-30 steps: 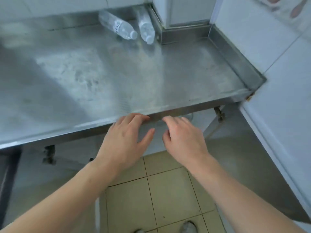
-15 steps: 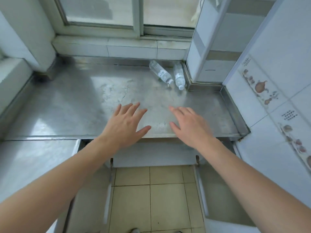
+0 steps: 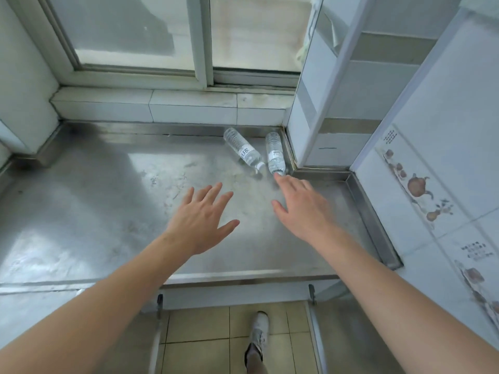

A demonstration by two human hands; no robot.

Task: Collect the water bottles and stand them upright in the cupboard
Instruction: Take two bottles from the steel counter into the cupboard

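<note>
Bottles first: two clear water bottles lie on their sides at the far right corner of the steel counter (image 3: pixel 113 201), caps pointing toward the person. The left bottle (image 3: pixel 244 151) is angled across the surface, and the right bottle (image 3: pixel 275 153) lies just beside the raised metal edge under the tiled pillar (image 3: pixel 324 109). Both hands are out over the counter, fingers spread and straight, holding nothing. The right hand (image 3: pixel 302 209) leads, its fingertip (image 3: pixel 278 178) right at the cap end of the right bottle; whether it actually touches is hard to tell from this angle. The left hand (image 3: pixel 201 221) hangs lower, well short of the left bottle. The step in hand looks like the reach and grasp, so nothing is collected yet. A good way to do it: wrap each hand round a bottle's middle, near the label, rather than pinching at the cap, since round bottles on smooth steel will likely roll at a nudge. The right bottle is penned against the edge, so it may need drawing toward the person first. Below the counter, cupboard doors (image 3: pixel 158 333) appear to stand open above the tiled floor (image 3: pixel 205 333), beside a shoe (image 3: pixel 259 336).
</note>
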